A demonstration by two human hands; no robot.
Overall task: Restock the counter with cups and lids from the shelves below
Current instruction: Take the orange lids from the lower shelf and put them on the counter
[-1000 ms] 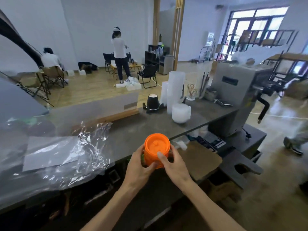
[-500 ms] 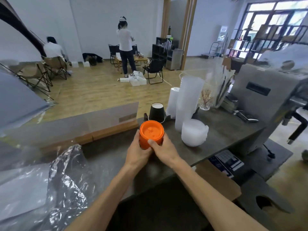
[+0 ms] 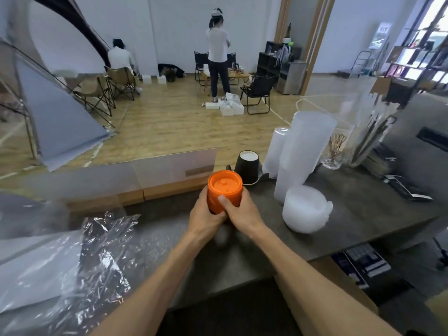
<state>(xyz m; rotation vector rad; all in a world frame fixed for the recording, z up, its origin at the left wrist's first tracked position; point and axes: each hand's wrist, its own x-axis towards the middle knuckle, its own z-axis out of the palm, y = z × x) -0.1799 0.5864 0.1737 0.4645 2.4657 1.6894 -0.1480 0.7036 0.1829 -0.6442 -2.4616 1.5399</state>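
Observation:
A stack of orange lids (image 3: pixel 225 189) stands upright over the dark grey counter (image 3: pixel 363 209), gripped from both sides. My left hand (image 3: pixel 206 215) wraps its left side and my right hand (image 3: pixel 241 213) wraps its right side, thumb on the front. Whether the stack's base touches the counter is hidden by my hands. Just behind it sits an upturned black paper cup (image 3: pixel 247 167). To the right stand a tall stack of translucent cups (image 3: pixel 303 151), a shorter white stack (image 3: pixel 276 151) and a pile of clear dome lids (image 3: pixel 305 209).
Crumpled clear plastic wrap (image 3: pixel 97 251) lies on the counter's left part. A low acrylic screen (image 3: pixel 169 170) runs along the far edge. A jar of stirrers (image 3: pixel 335 151), straws (image 3: pixel 371 132) and a grey machine (image 3: pixel 424 146) fill the right end. Two people are in the room beyond.
Both hands have carried the orange lid stack up from below the counter edge and forward, to a spot over the counter beside the black cup. The view has shifted forward and left.

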